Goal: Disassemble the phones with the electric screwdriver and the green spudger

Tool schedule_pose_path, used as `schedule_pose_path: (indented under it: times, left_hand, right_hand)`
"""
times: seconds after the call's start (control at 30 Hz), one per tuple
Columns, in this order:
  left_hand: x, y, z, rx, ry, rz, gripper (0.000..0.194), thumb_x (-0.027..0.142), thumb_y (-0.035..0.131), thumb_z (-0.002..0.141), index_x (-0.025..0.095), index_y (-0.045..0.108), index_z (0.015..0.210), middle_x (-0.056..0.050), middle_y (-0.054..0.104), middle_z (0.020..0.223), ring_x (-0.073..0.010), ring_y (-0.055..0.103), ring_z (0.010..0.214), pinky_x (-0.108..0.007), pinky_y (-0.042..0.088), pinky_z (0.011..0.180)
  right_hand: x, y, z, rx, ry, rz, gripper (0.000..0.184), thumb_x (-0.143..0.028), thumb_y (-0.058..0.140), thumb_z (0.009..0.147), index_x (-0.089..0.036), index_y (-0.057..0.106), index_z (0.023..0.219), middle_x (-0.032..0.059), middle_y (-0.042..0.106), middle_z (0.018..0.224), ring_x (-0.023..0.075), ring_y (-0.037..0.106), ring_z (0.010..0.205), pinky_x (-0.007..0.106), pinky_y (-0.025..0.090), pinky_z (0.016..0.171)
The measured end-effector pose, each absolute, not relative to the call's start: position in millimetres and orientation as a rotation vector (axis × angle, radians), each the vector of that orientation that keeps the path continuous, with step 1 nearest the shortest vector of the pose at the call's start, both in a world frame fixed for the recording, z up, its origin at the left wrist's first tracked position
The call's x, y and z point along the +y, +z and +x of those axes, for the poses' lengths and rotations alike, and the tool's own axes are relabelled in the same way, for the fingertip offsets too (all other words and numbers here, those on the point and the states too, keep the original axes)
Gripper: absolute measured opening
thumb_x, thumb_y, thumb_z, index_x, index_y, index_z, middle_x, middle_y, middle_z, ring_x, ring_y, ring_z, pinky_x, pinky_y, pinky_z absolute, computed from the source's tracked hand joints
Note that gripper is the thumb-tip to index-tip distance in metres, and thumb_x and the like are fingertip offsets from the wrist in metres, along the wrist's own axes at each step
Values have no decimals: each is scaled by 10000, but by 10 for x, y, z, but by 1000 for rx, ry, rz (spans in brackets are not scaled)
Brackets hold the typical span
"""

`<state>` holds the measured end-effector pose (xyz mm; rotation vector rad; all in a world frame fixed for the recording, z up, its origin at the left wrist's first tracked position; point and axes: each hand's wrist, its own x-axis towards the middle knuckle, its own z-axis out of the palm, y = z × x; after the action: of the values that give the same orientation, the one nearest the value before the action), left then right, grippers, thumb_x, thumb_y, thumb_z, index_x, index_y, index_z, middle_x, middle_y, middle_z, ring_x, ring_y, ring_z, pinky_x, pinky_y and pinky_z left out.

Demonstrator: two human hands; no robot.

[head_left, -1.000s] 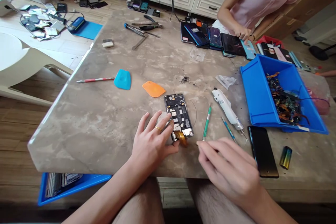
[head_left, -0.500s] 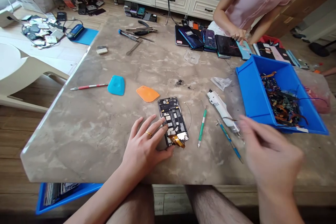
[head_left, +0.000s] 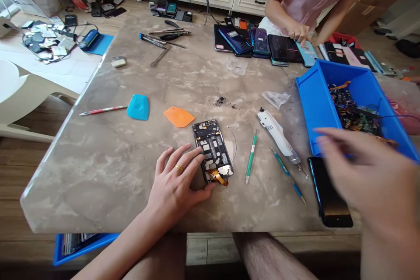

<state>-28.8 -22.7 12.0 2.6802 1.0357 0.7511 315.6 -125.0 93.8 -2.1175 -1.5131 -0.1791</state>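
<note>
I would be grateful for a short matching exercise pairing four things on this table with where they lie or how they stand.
Things:
1. opened phone
2. white screwdriver
3. orange pick
4. blue bin

Places or states:
A. between the teal pick and the opened phone
B. holds a heap of loose parts
C. touched by the left hand
D. between the green pen-shaped tool and the blue bin

Pairs: 1-C, 2-D, 3-A, 4-B

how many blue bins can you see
2: the upper bin on the table, partly behind the right hand, and the lower bin, partly hidden below the table's near edge, at left. Others may be hidden underneath.
</note>
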Motion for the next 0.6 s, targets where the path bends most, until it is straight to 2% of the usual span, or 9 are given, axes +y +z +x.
schedule_pose_path:
  times: [0.03, 0.07, 0.13, 0.17, 0.23, 0.3, 0.37, 0.43, 0.6]
  left_hand:
    - [-227, 119, -291, 1039, 744, 2677, 428, 446, 675, 965, 196, 611, 1307, -76, 732, 1339, -340, 633, 1310, -526, 384, 1166]
    - [-226, 119, -294, 1043, 739, 2674, 435, 444, 677, 964, 194, 607, 1314, -78, 731, 1341, -340, 629, 1314, -527, 377, 1174]
    - [-224, 119, -301, 1042, 729, 2673, 458, 441, 686, 961, 187, 598, 1332, -86, 728, 1347, -338, 624, 1321, -523, 369, 1184]
    - [-222, 121, -304, 1037, 725, 2674, 474, 442, 695, 957, 181, 594, 1340, -90, 726, 1350, -337, 623, 1321, -519, 369, 1185]
    - [-220, 125, -308, 1023, 713, 2679, 498, 453, 706, 954, 172, 589, 1349, -97, 721, 1357, -335, 620, 1325, -511, 369, 1183]
    - [-220, 130, -308, 1019, 705, 2677, 489, 461, 701, 963, 173, 592, 1342, -94, 720, 1356, -331, 615, 1331, -506, 367, 1181]
    - [-221, 135, -307, 1025, 705, 2669, 455, 448, 677, 982, 175, 596, 1337, -87, 724, 1350, -327, 615, 1332, -507, 363, 1184]
    - [-221, 139, -308, 1023, 712, 2669, 431, 445, 662, 997, 179, 602, 1331, -80, 726, 1346, -328, 614, 1332, -513, 361, 1184]
    - [-219, 148, -325, 1000, 705, 2687, 466, 487, 672, 1010, 205, 593, 1372, -60, 718, 1374, -333, 597, 1353, -510, 360, 1180]
  right_hand:
    - [-1148, 909, 2888, -1663, 72, -2001, 163, -264, 682, 997, -251, 791, 1118, 47, 765, 1066, 210, 720, 906, 336, 537, 805]
    - [-1064, 875, 2649, -1807, 282, -1884, 166, -234, 671, 1004, -248, 789, 1120, 37, 760, 1075, 192, 722, 929, 312, 543, 816]
    - [-959, 808, 2279, -1862, 459, -1785, 149, -228, 684, 1007, -221, 768, 1131, 16, 733, 959, 164, 708, 857, 288, 531, 779]
    - [-936, 782, 2144, -1861, 573, -1783, 145, -265, 723, 994, -216, 757, 1126, -3, 712, 894, 154, 692, 801, 283, 520, 742]
    - [-922, 751, 1946, -1902, 770, -1813, 264, -365, 861, 883, -198, 748, 1054, -25, 682, 820, 156, 663, 716, 293, 483, 660]
    - [-901, 741, 1821, -2013, 794, -1879, 230, -329, 889, 835, -182, 731, 913, -15, 672, 792, 174, 648, 687, 314, 424, 613]
    - [-824, 745, 1762, -2093, 682, -1930, 119, -213, 786, 895, -178, 705, 815, 4, 660, 783, 187, 636, 699, 328, 378, 618]
    - [-681, 757, 1770, -2089, 681, -1907, 139, -151, 683, 949, -181, 711, 816, 12, 655, 827, 173, 625, 738, 321, 384, 663]
    - [-295, 759, 1913, -2054, 866, -1931, 147, -201, 691, 960, -191, 722, 817, 1, 622, 905, 132, 569, 744, 290, 368, 682]
